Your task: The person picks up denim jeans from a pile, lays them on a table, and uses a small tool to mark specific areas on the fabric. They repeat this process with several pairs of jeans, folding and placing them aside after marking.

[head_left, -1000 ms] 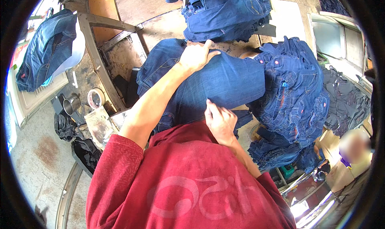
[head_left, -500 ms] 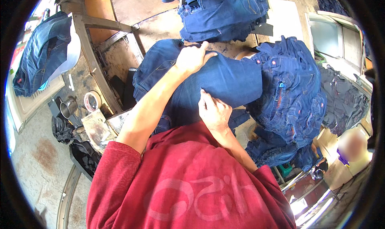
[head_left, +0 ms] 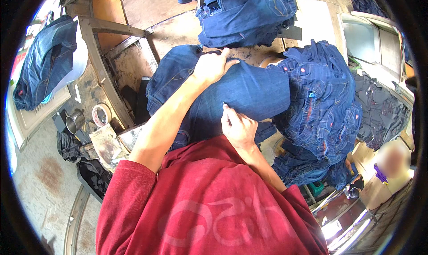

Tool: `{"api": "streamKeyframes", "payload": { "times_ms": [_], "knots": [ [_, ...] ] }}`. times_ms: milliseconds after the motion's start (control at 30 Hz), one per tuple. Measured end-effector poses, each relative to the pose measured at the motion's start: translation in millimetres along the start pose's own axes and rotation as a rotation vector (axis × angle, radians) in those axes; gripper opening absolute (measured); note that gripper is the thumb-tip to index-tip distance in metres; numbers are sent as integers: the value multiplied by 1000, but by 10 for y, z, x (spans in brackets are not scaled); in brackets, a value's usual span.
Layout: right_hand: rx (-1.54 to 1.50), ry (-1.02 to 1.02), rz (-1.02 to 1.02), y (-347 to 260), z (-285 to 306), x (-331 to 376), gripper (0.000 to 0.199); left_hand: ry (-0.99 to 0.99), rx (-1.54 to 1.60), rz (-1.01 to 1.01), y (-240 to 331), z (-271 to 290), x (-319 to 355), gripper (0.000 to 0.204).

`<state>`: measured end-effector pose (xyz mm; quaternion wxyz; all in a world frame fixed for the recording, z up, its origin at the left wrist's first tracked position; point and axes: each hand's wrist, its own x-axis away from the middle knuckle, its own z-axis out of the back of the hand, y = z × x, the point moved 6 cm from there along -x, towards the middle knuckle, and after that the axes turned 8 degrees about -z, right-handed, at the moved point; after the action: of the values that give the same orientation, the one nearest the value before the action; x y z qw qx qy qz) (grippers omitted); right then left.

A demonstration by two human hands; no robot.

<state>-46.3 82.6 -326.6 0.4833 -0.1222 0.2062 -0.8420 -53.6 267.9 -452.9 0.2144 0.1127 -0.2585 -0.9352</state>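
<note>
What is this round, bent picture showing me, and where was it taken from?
There is no machine: these are a person's bare hands, seen by a fisheye camera worn on the head, looking down; its lens bends straight edges. The left hand rests on blue denim jeans in front of the body. The right hand seems to pinch something thin, too small to identify. One denim pile lies beyond, another heap of denim at right. A tape roll sits at left.
</note>
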Motion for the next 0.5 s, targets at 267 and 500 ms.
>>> {"api": "streamKeyframes", "payload": {
  "times_ms": [267,500],
  "knots": [
    [-151,-20,-44,56,120,117,8,-21,7,21,-6,-19,7,62],
    [-29,-20,18,89,5,75,18,15,-3,-4,10,-8,9,56]
  ]
}}
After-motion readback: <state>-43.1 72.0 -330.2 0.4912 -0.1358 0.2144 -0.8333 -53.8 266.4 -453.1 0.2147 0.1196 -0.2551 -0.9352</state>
